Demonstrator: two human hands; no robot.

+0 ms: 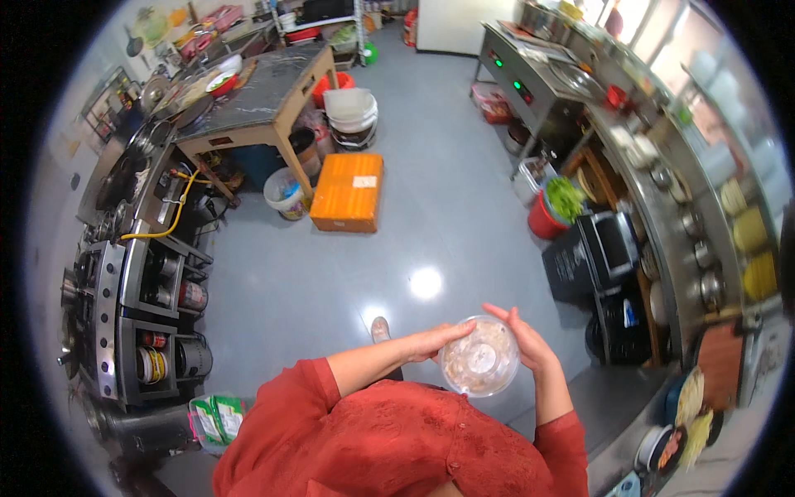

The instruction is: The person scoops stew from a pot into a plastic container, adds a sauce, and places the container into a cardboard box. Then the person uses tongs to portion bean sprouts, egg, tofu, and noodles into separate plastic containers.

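In front of my red shirt is a round clear plastic container (pixel 482 359) with a lid, holding pale, lumpy contents that look like food. My left hand (pixel 438 341) grips its left side, thumb over the lid's edge and the other fingers mostly hidden underneath. Against the right side rests my right hand (pixel 528 343), steadying the container with its fingers stretched past the far rim. Both hands are at waist height above the grey floor (pixel 298 292).
A taped orange carton (pixel 346 192) lies on the floor ahead, beside a dark-topped table (pixel 254 93). Gas stoves (pixel 105 310) line the left. At right stand a black bin (pixel 577 258), a red bucket (pixel 546 216) with leafy greens (pixel 564 199), and a steel counter (pixel 646 211).
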